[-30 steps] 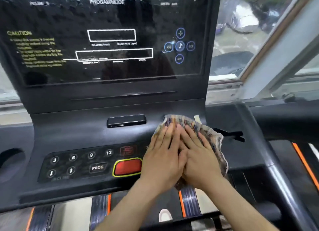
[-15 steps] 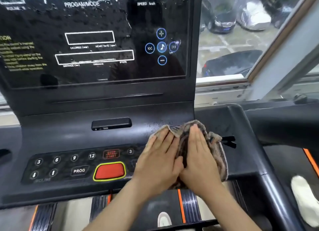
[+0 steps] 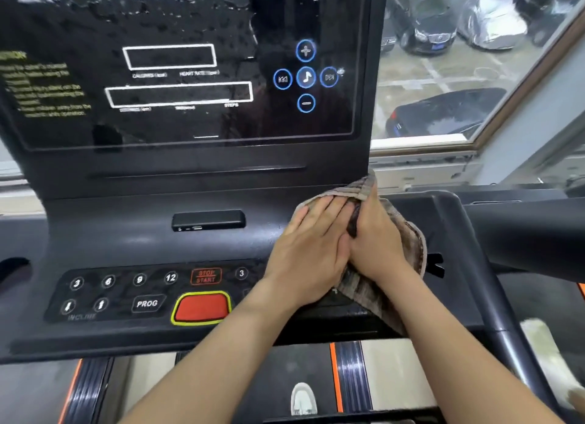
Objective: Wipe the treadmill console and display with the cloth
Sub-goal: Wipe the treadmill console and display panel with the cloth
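In the head view, both hands pressed the cloth (image 3: pixel 413 243) flat on the console (image 3: pixel 126 240), up and to the right of the red button (image 3: pixel 201 308). The left hand (image 3: pixel 311 249) lay nearer that button, its fingers straight and together on the fabric, gripping nothing. The right hand (image 3: pixel 376 249) lay just beyond it, farther from the button, also flat, with a ridge of cloth bunched between the two. The far corner of the cloth reached the lower right corner of the display (image 3: pixel 190 59), which stood well above the button with specks and smears across its glass. It looked not yet wiped, so the job was probably only part done. The left wrist hovered close to the number keys and the STOP/START key (image 3: pixel 205 276) just above the button, so a leftward sweep under this pressure could trigger one. A black clip (image 3: pixel 434 265) stuck out farther right of the button than the cloth, touching its edge, and a rightward stroke might snag it or pull it loose.
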`<move>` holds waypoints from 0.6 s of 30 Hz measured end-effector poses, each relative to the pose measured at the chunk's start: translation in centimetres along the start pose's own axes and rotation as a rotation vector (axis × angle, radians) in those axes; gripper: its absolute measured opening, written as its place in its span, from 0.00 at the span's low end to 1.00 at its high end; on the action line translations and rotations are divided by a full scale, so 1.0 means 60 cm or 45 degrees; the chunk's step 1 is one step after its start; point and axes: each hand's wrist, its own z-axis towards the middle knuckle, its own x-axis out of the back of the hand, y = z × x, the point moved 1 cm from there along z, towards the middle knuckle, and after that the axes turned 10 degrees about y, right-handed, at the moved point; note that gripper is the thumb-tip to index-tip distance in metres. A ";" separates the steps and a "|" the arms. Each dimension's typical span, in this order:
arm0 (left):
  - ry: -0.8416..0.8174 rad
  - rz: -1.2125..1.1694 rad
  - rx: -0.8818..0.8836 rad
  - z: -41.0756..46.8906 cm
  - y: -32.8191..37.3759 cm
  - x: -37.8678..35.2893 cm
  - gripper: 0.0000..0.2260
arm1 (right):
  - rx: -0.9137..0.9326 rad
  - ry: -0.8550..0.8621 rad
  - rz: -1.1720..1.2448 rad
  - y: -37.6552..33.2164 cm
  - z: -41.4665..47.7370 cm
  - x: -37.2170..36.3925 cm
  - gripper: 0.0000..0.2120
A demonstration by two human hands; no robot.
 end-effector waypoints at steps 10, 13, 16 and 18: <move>-0.094 0.317 0.191 -0.105 -0.083 0.067 0.29 | 0.262 -0.012 -0.619 -0.076 -0.083 -0.049 0.36; -0.021 0.412 0.268 -0.124 -0.134 0.108 0.28 | 0.636 -0.104 -0.457 -0.144 -0.084 -0.113 0.28; 0.047 0.324 0.475 -0.157 -0.184 0.145 0.27 | 0.733 -0.174 -0.180 -0.208 -0.065 -0.170 0.25; 0.090 0.221 0.556 -0.179 -0.211 0.159 0.25 | 0.736 -0.129 0.043 -0.232 -0.054 -0.191 0.22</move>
